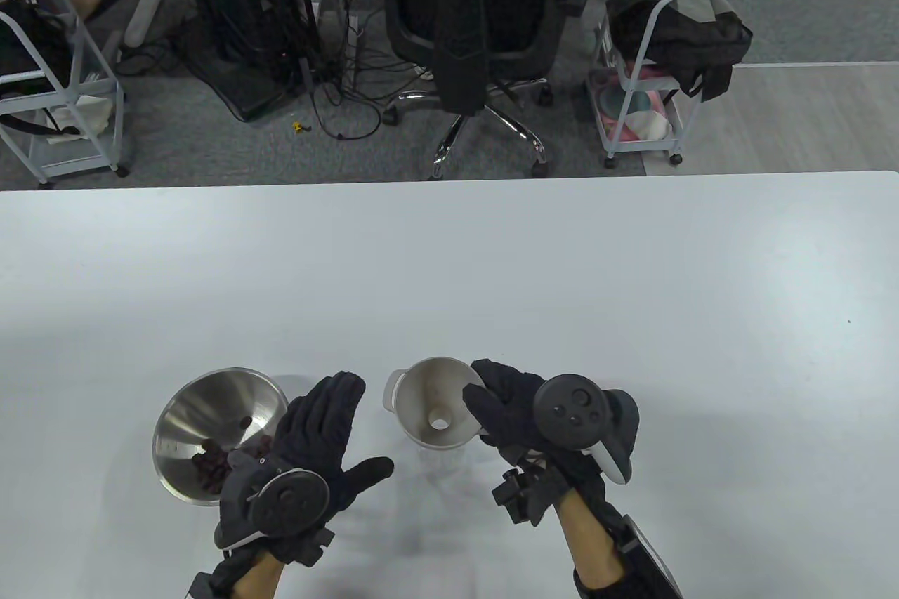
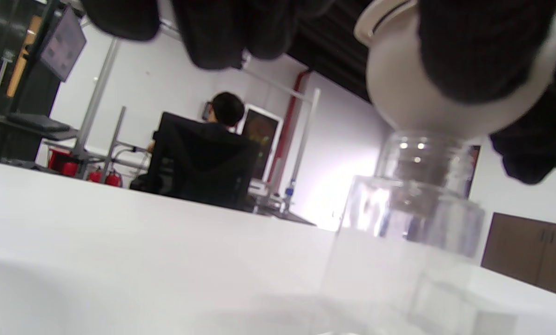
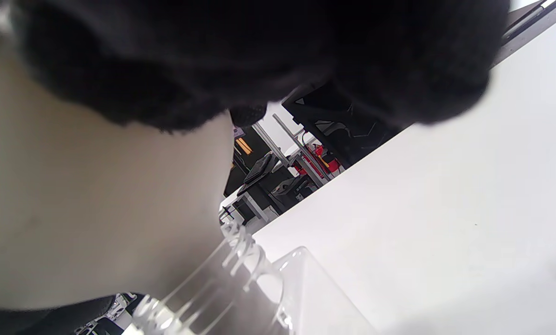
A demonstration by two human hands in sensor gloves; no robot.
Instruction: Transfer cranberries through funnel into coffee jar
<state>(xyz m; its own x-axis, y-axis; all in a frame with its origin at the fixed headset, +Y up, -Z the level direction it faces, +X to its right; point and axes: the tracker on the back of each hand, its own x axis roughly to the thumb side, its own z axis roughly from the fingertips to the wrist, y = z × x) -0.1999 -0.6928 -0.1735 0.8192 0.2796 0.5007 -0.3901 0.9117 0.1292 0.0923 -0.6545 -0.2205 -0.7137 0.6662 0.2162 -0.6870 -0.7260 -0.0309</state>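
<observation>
Nearest the counter's front edge, the left hand (image 1: pixel 319 441) hovers flat with its fingers spread wide and holding nothing, palm down, its little-finger side just beside the steel bowl (image 1: pixel 204 416). The right hand (image 1: pixel 520 416) curls around the right side of the white funnel (image 1: pixel 435 402), its fingers gripping the rim and outer wall; the left wrist view shows dark fingertips (image 2: pixel 473 51) pressed on the funnel's rounded underside. The funnel sits in the mouth of one clear coffee jar (image 2: pixel 410 218), which stands upright on the counter (image 1: pixel 491 262) between the two hands and looks empty. There is one bowl, one funnel and one jar. The bowl is tilted toward the person, and the cranberries (image 1: pixel 211 465) lie as a small dark heap at its low side, with a single berry (image 1: pixel 246 421) higher on the wall; they are too clumped to count. The counter is plain white and matte, with faint shadows under the hands. Beyond its far edge the floor is grey carpet, with a black office chair (image 1: pixel 477 16) facing the counter, a tangle of cables (image 1: pixel 337 86) beside dark equipment, and two white wheeled carts (image 1: pixel 646 79), one at each side. The left wrist view also shows a seated person (image 2: pixel 222 116) with their back turned.
</observation>
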